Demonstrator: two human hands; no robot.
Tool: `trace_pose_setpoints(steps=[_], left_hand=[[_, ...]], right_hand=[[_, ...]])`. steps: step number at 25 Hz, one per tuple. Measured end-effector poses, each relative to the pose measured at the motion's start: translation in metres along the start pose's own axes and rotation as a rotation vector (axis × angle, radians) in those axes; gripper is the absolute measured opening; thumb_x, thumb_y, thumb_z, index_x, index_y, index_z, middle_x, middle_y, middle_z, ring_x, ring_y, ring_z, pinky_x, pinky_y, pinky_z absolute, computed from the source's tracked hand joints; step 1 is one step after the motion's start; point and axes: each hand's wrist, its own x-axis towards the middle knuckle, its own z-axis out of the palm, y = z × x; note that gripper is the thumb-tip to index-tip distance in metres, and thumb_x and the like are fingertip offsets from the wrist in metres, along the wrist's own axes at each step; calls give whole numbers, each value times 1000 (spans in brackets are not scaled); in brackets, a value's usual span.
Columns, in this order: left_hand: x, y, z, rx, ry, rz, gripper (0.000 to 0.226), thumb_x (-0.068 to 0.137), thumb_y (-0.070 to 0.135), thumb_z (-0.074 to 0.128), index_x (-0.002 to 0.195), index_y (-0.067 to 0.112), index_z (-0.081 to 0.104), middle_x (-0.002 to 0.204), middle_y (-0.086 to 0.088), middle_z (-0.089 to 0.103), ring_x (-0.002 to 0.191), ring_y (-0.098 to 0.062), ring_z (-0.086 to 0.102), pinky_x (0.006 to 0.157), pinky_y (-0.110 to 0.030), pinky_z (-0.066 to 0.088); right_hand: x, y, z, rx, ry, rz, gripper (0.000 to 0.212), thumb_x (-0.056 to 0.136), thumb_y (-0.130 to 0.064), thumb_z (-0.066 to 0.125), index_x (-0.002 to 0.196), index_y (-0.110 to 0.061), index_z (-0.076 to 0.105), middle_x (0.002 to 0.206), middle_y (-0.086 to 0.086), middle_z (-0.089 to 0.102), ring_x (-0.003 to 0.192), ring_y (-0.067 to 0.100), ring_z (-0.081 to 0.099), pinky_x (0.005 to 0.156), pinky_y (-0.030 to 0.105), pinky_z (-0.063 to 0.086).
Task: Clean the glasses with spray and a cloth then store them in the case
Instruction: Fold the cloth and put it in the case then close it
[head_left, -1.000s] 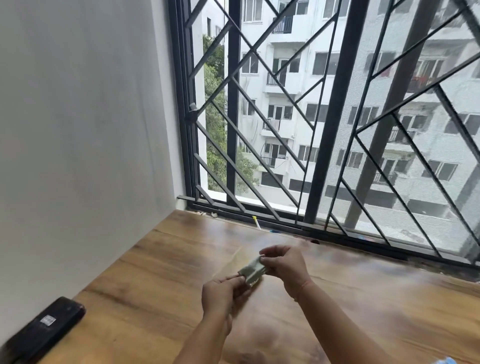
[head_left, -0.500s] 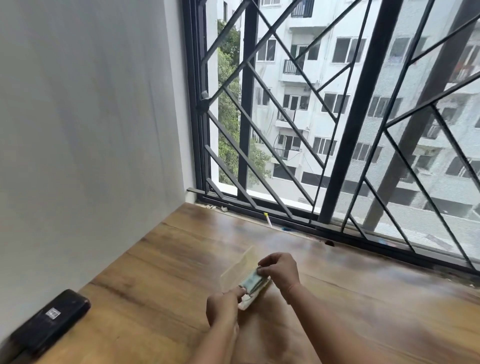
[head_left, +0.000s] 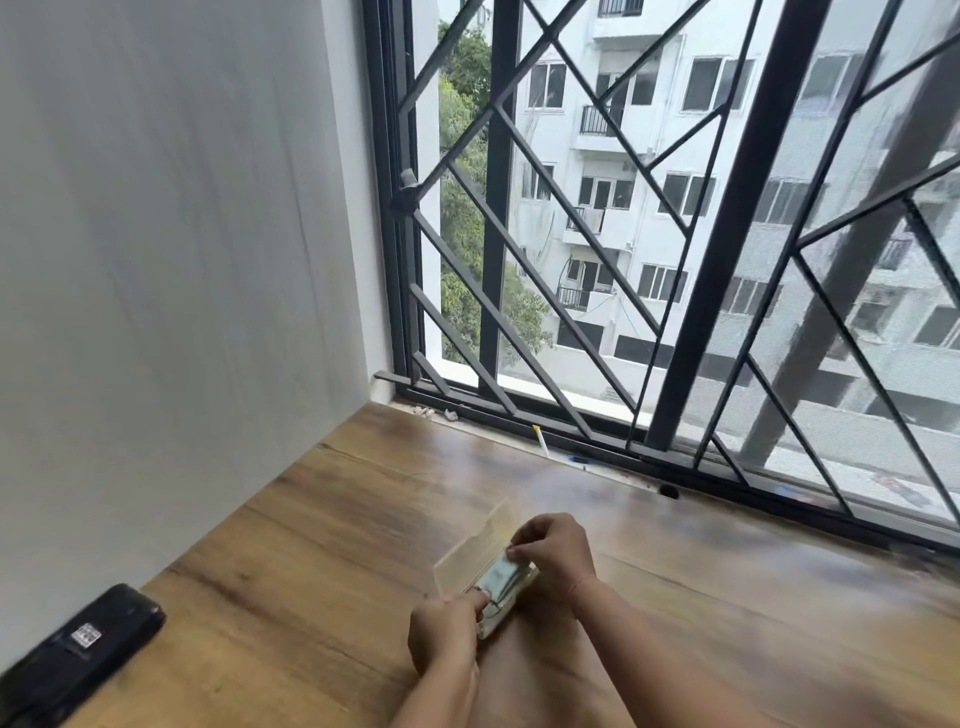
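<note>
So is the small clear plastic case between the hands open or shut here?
Open: the small clear plastic case has its lid tilted up, while the left hand and right hand press a greenish folded cloth inside.

The folded cloth (head_left: 500, 576) is showing only in part: the right hand (head_left: 556, 551) is covering its far end, and the left hand (head_left: 441, 631) is hiding its near end behind the fingertips (head_left: 480, 597). What is lying under the cloth, between the two sets of fingers, is not showing, so whether glasses are inside the clear case (head_left: 470, 558) cannot be told. The case's see-through walls are blurring into the wooden table (head_left: 311, 571), and its near edge is disappearing under the left fingers. Both forearms are running off the bottom edge. Left of the fingers, the black object (head_left: 78, 649) is being cut by the corner, its label too small to read.
</note>
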Motion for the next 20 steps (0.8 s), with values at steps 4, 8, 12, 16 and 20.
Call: trace_pose_setpoints(steps=[4,8,12,16,20], left_hand=[[7,-4,1,69,24,-1,26,45,21,85,51,6,65,49,-5,65,48,-23,59,53,-28,45],[11,-6,-1,157,19,21,28,45,29,84,54,9,67,58,-5,69,59,-26,66,57,-28,49],[12,-8,-1,231,34,80,25,50,34,83,50,14,66,58,-4,68,61,-26,65,58,-28,50],[7,-7,-3,244,84,162,25,58,31,83,52,17,63,64,-4,68,68,-26,63,58,-26,44],[8,-7,-7,264,103,227,33,55,24,86,71,13,60,80,-9,68,81,-28,63,65,-28,42]], right_hand=[[2,3,3,-16,7,5,20,54,-12,80,52,-24,66,66,0,72,69,13,67,66,25,51],[0,3,2,-24,17,15,17,55,-14,81,53,-22,66,67,1,72,69,14,67,63,24,50],[-2,7,2,-27,74,2,22,48,-26,82,55,-32,62,71,0,69,78,18,63,64,23,47],[1,15,5,-8,125,33,26,46,-33,80,58,-38,57,90,-2,66,97,19,52,80,28,44],[-1,19,1,82,73,57,27,46,-23,82,61,-27,61,80,-1,66,84,19,61,72,26,48]])
